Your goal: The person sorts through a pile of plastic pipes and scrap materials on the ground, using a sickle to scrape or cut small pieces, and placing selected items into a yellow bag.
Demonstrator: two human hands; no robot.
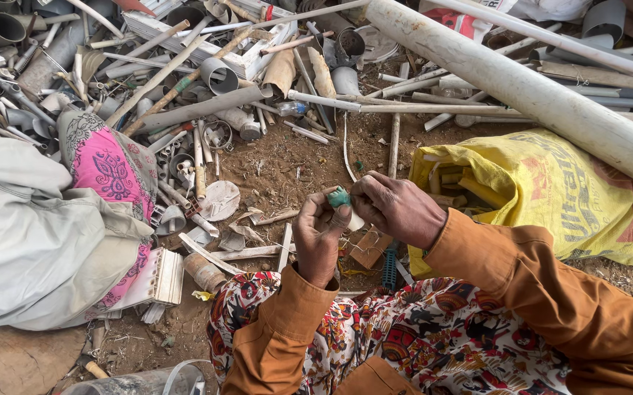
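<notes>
Both hands, left hand and right hand, pinch one small green piece in a narrow grip above scrap pipes.

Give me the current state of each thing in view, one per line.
left hand: pinching the small green piece from below
right hand: gripping the same piece from the side
small green piece: held off the ground between both hands
yellow sack: lying on its side, mouth open, scraps inside
large grey pipe: lying slanted over the scrap pile
</notes>
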